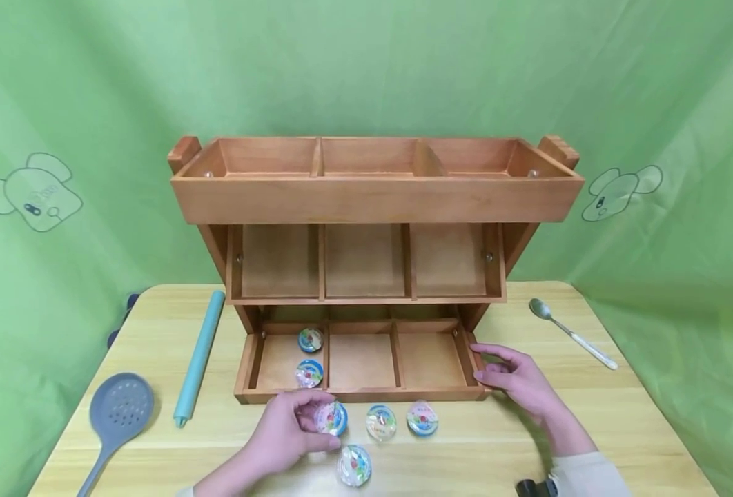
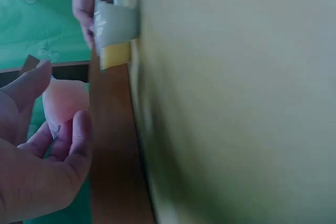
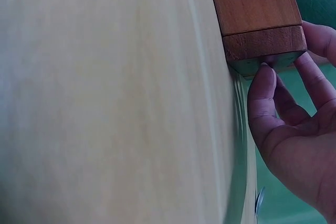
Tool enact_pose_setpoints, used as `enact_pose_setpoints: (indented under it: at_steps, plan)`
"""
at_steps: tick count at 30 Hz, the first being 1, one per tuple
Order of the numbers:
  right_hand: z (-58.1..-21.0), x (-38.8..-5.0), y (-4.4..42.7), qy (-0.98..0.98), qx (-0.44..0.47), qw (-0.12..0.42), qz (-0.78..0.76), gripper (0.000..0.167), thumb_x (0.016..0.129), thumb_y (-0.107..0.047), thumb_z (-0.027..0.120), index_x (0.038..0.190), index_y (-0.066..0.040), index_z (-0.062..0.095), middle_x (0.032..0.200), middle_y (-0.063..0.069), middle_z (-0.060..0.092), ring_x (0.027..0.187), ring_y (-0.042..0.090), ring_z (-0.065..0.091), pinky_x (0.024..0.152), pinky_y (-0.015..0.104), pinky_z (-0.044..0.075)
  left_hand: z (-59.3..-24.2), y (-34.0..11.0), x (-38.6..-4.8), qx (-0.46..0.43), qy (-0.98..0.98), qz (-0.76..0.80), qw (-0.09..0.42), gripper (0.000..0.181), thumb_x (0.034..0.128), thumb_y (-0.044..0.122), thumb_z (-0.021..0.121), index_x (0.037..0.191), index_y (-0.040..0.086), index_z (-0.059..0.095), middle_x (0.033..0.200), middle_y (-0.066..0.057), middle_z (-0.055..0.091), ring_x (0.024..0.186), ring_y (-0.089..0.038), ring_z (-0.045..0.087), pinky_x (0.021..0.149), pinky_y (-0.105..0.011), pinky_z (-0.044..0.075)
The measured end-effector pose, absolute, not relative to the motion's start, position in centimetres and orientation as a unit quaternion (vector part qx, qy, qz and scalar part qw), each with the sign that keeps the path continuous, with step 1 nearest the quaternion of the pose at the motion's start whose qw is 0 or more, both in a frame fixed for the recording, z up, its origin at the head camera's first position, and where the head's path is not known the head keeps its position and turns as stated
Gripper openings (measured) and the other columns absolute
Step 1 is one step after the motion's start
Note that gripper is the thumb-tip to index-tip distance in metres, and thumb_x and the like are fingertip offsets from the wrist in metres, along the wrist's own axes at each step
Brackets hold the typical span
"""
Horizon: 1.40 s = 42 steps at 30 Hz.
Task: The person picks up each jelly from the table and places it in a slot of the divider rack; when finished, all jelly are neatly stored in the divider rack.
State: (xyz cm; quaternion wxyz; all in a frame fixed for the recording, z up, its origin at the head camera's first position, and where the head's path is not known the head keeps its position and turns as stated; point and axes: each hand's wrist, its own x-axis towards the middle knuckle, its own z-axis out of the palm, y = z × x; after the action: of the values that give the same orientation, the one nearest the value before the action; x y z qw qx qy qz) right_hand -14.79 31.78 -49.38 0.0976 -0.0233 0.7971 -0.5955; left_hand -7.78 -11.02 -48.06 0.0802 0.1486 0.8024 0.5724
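Head view, clock centred on the held cup: left hand (image 1: 288,424) is pinching a sealed cup (image 1: 335,418) between thumb and part-curled fingers, just in front of the wooden rack (image 1: 366,397). Right hand (image 1: 518,383), toward 3 o'clock, is holding the rack's bottom-tier end wall, fingers loosely bent. Two cups (image 1: 310,373) are sitting at 11 in the left compartment; two more (image 1: 382,422) are standing at 3, another (image 1: 354,465) at 5. Skimmer (image 1: 122,407) is lying at 9.
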Motion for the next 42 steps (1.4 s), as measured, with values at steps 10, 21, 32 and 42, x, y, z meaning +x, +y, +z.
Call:
enact_pose_setpoints:
  at_steps: [10,21,32,42]
  plan:
    - [-49.3,-14.8,31.7,0.792,-0.028,0.097,-0.602,0.062,0.083,-0.007,0.079,0.139,0.000,0.055,0.090,0.013,0.057,0.075,0.015,0.057,0.062,0.030,0.052,-45.9,-8.1,-10.9,0.136,0.793,0.592,0.040,0.058,0.0690,0.012,0.092,0.121,0.001,0.067,0.095,-0.006,0.063,0.075,-0.019,0.062,0.066,-0.027,0.057]
    - [-49.2,-14.9,31.7,0.792,-0.025,0.098,-0.601,0.061,0.082,-0.007,0.080,0.138,0.001,0.055,0.087,0.012,0.057,0.072,0.014,0.057,0.061,0.030,0.052,-46.9,-4.9,-14.8,0.094,0.792,0.603,0.003,0.053,0.0703,0.007,0.091,0.117,0.000,0.067,0.089,-0.005,0.061,0.075,-0.016,0.060,0.064,-0.026,0.055]
    - [-49.2,-14.8,31.7,0.794,-0.028,0.096,-0.600,0.061,0.082,-0.007,0.080,0.138,0.000,0.056,0.091,0.014,0.056,0.074,0.015,0.056,0.061,0.030,0.052,-48.4,-2.2,-17.7,0.063,0.822,0.566,-0.002,0.052,0.0647,0.008,0.093,0.111,0.004,0.071,0.090,0.000,0.063,0.080,-0.015,0.059,0.068,-0.027,0.053]
    - [-49.2,-14.8,31.7,0.795,-0.029,0.093,-0.599,0.061,0.082,-0.007,0.080,0.137,0.001,0.056,0.090,0.015,0.058,0.072,0.015,0.058,0.060,0.030,0.053,-49.7,-0.8,-19.1,0.037,0.842,0.538,-0.003,0.051,0.0620,0.009,0.095,0.107,0.005,0.071,0.089,0.000,0.065,0.081,-0.014,0.059,0.072,-0.029,0.052]
